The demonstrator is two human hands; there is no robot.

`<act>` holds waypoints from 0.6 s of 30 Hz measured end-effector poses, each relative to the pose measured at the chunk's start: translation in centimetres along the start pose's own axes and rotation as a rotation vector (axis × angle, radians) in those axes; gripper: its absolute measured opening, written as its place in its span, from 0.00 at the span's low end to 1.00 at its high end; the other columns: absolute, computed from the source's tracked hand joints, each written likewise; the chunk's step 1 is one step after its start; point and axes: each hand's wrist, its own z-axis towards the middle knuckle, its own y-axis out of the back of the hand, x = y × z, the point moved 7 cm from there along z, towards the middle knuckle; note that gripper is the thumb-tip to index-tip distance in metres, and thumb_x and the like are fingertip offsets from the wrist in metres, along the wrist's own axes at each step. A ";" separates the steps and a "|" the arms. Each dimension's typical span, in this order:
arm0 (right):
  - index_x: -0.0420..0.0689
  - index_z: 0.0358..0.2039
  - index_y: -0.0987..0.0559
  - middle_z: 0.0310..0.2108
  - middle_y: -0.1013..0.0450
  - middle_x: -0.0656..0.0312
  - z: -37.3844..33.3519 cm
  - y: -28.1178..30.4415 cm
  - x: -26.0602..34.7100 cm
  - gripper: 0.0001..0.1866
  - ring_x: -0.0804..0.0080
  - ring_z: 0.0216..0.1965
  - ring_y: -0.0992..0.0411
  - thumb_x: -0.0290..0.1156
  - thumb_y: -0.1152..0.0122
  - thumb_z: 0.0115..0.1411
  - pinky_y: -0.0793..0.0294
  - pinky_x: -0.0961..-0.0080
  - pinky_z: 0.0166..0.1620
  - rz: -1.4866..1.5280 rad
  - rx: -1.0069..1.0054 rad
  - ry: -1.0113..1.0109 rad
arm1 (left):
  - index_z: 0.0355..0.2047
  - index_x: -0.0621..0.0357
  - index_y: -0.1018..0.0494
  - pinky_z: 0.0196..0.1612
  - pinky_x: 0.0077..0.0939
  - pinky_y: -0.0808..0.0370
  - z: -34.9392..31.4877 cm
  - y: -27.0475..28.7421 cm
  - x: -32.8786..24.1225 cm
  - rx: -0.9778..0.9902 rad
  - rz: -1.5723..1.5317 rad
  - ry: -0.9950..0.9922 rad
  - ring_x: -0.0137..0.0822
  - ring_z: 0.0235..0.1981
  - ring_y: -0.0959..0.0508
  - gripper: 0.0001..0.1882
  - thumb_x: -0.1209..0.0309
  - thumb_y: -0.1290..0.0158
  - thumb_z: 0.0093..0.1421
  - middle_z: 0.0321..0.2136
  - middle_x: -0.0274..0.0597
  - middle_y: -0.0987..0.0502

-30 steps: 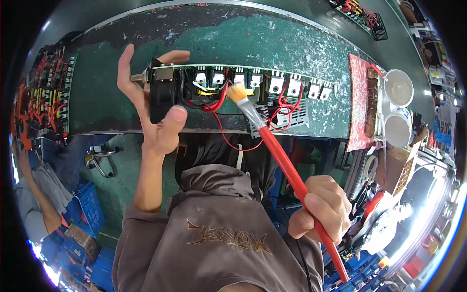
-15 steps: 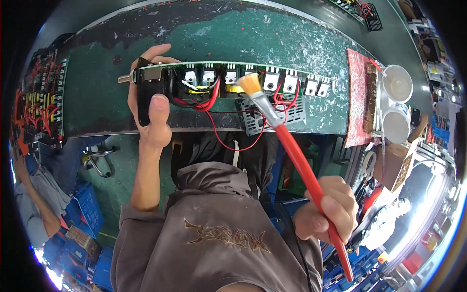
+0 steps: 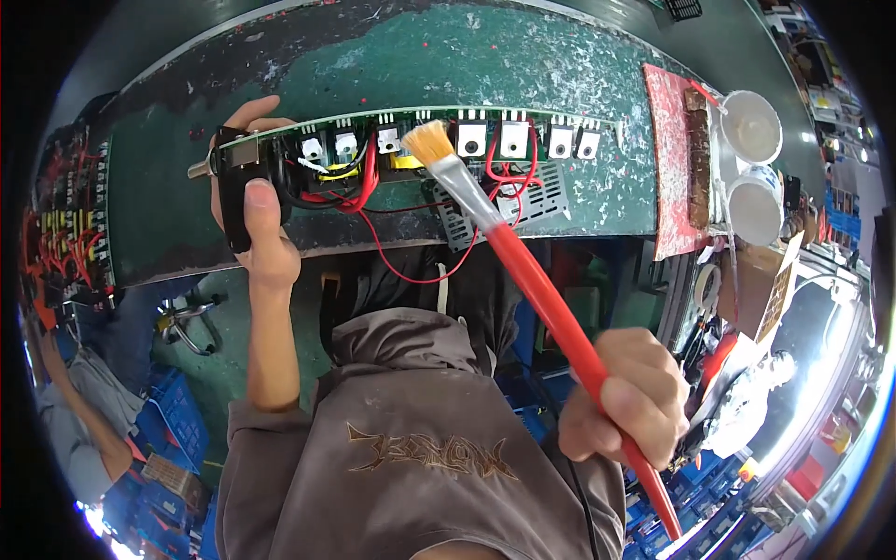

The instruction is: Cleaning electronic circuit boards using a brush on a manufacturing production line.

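My left hand (image 3: 261, 205) grips the left end of a long circuit board (image 3: 448, 116), its thumb on a black end piece and fingers behind. The board stands on edge, with a row of white-faced components and red, black and yellow wires facing me. A grey slotted metal plate (image 3: 546, 196) hangs below it on the right. My right hand (image 3: 630, 397) is closed round the red handle of a paintbrush (image 3: 551, 308). Its pale bristles lie in front of the components near the board's middle; whether they touch cannot be made out.
A worn green workbench (image 3: 373, 70) lies beneath. At right, a red board (image 3: 668, 168) stands beside two white cups (image 3: 751, 128) (image 3: 755, 211). More wired circuit boards (image 3: 75, 229) sit at the left end. Another person's arm (image 3: 89, 415) shows at far left, near blue crates (image 3: 177, 411).
The circuit board and my left hand have shifted left in the picture. The brush head has also moved left, staying in front of the board's middle components.
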 end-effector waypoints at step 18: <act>0.32 0.35 0.27 0.15 0.33 0.57 -0.4 0.9 -0.1 0.13 0.72 0.14 0.35 0.32 0.48 0.61 0.36 0.78 0.15 -0.132 0.065 -0.083 | 0.55 0.74 0.42 0.54 0.30 0.35 -0.3 0.4 0.5 0.025 -0.053 0.047 0.38 0.48 0.29 0.37 0.51 0.54 0.58 0.44 0.51 0.29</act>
